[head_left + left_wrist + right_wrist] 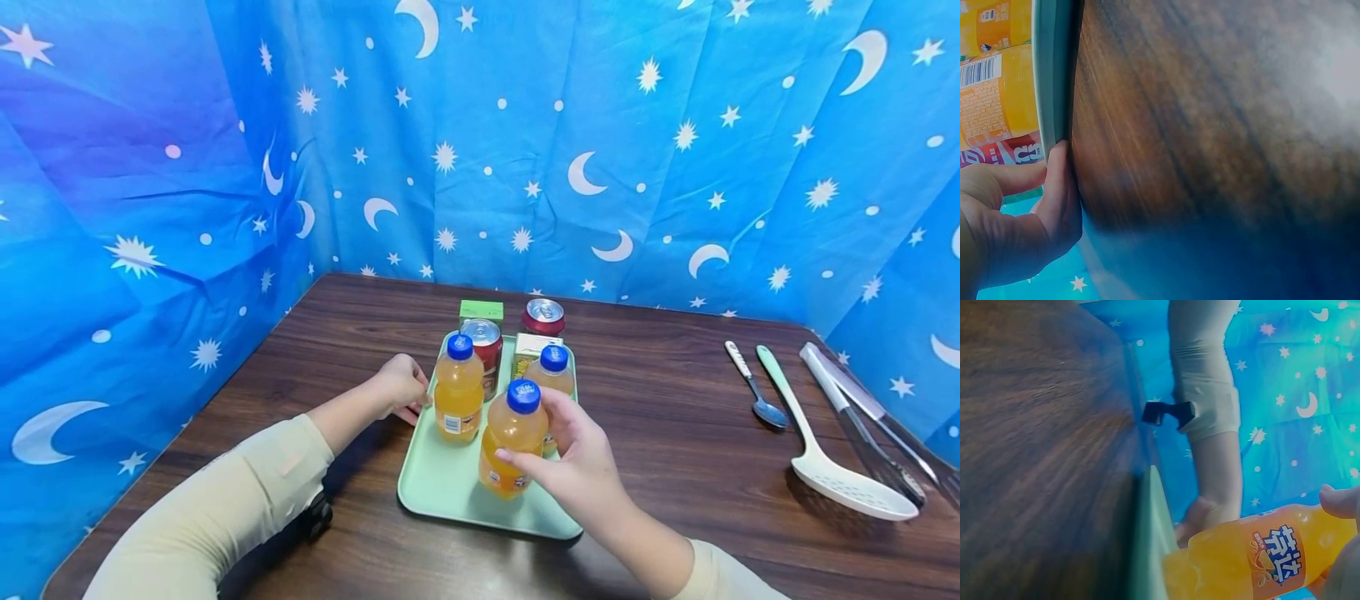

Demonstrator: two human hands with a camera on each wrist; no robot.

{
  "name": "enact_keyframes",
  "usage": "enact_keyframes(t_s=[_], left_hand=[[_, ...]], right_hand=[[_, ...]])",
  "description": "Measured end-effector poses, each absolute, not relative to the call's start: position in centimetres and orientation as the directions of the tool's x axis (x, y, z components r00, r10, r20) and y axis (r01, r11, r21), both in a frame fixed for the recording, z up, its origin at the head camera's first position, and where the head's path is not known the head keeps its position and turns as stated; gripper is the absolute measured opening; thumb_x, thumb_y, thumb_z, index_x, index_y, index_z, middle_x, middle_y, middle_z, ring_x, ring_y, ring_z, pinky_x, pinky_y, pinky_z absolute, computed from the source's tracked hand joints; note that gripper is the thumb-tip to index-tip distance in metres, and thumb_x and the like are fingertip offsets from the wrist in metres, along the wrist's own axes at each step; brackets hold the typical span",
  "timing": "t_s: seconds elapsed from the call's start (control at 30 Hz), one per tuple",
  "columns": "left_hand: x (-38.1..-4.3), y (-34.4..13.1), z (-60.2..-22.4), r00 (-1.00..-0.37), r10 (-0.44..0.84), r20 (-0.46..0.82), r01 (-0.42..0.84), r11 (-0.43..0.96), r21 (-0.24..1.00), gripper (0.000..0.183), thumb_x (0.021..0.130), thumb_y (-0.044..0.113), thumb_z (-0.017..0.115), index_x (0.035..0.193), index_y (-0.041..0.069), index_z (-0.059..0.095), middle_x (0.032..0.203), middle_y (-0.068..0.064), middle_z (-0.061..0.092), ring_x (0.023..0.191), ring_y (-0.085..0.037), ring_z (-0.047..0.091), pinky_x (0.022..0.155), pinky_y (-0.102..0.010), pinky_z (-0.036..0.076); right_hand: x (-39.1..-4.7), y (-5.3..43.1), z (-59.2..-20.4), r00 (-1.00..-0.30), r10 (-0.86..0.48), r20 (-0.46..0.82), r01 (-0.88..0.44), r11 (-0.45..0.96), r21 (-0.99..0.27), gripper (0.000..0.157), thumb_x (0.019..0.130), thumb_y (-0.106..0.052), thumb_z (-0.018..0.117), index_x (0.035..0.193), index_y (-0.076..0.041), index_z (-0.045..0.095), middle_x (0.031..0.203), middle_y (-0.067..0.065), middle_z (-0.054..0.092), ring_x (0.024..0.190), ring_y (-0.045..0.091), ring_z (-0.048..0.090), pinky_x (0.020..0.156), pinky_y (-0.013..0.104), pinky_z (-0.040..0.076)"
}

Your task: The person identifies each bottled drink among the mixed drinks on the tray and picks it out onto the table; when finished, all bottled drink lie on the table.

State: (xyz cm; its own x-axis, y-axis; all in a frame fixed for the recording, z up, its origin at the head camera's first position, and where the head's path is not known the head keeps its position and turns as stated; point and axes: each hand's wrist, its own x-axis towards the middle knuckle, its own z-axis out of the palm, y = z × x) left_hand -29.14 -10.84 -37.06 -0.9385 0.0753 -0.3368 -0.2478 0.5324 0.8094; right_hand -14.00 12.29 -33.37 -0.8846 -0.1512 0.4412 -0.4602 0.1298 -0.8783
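My right hand grips an orange soda bottle with a blue cap, thumb across its near side. In the right wrist view that bottle shows its label, its base close to the tray edge; whether it touches the tray I cannot tell. My left hand pinches the left rim of the light green tray, thumb on the inner side in the left wrist view. On the tray stand a second orange soda bottle, a third bottle partly behind my right hand, a red can and a carton.
Behind stand a green box and another red can. To the right on the dark wooden table lie a spoon, a white slotted ladle and tongs. A blue star-patterned cloth surrounds the table.
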Motion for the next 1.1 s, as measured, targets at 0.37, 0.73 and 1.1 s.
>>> enact_keyframes(t_s=[0.37,0.73,1.1], left_hand=[[-29.2,-10.6,-37.0,-0.939,0.082,-0.333,-0.238,0.544,0.804,0.018,0.079,-0.012,0.065,0.091,-0.006,0.053,0.086,-0.019,0.056,0.063,-0.026,0.061,0.052,-0.036,0.058],[-28.9,-10.3,-36.9,-0.938,0.081,-0.337,-0.239,0.555,0.797,0.019,0.077,-0.014,0.064,0.088,-0.005,0.052,0.081,-0.017,0.055,0.056,-0.023,0.057,0.051,-0.035,0.058],[-28.8,-10.7,-36.7,-0.939,0.083,-0.334,-0.234,0.557,0.797,0.017,0.078,-0.014,0.063,0.088,-0.005,0.052,0.080,-0.017,0.055,0.056,-0.022,0.057,0.051,-0.036,0.058]], right_hand=[[-12.4,14.0,-31.1,-0.896,-0.140,0.421,-0.437,0.116,-0.892,0.057,0.069,0.002,0.081,0.119,-0.007,0.055,0.116,0.003,0.061,0.110,0.020,0.057,0.094,0.030,0.047],[-11.5,15.7,-30.9,-0.878,-0.110,0.467,-0.479,0.160,-0.863,0.058,0.067,0.008,0.080,0.120,-0.003,0.055,0.115,0.008,0.061,0.108,0.022,0.058,0.089,0.029,0.050],[-10.7,17.9,-30.4,-0.884,-0.090,0.459,-0.467,0.243,-0.850,0.061,0.067,0.011,0.078,0.121,-0.002,0.054,0.115,0.009,0.061,0.106,0.018,0.059,0.088,0.024,0.049]])
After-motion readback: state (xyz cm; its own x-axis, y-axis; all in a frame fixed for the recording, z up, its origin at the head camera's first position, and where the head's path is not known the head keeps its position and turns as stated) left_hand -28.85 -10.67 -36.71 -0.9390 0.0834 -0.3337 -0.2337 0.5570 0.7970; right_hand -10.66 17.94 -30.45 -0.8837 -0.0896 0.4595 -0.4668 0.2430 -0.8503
